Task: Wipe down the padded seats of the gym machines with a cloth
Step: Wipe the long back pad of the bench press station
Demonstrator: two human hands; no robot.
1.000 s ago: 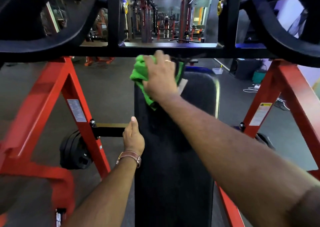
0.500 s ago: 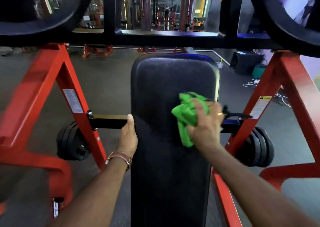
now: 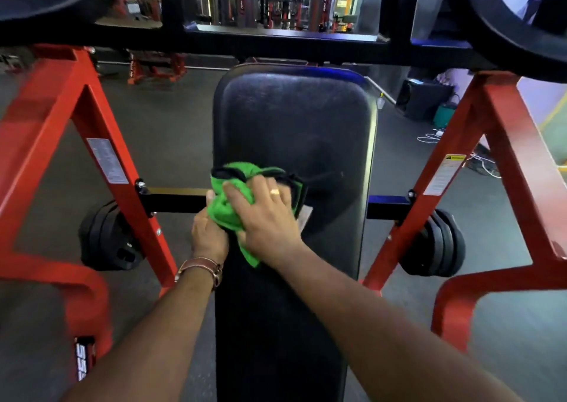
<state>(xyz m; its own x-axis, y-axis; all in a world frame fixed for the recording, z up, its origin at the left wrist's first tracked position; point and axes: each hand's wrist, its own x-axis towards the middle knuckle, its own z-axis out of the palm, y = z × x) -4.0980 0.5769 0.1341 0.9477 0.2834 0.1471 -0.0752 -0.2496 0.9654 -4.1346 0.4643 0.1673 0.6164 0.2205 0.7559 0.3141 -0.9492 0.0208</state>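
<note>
A long black padded bench [image 3: 294, 119] runs away from me in the middle of the head view. A bunched green cloth [image 3: 228, 200] lies on the pad's left side, about halfway along. My right hand [image 3: 264, 217] lies on top of the cloth with its fingers curled over it and presses it to the pad. My left hand [image 3: 208, 236] grips the pad's left edge right beside the cloth, thumb up against the green fabric. A watch strap sits on my left wrist.
Red frame legs [image 3: 101, 168] [image 3: 460, 168] flank the bench on both sides. Black weight plates [image 3: 107, 239] [image 3: 435, 242] hang low on each side. A black crossbar [image 3: 276, 41] spans overhead. Cables and bags [image 3: 429, 104] lie on the floor at the right.
My right hand has swept the cloth from the far end of the pad down to the right edge, then across to the left edge beside my left hand.
</note>
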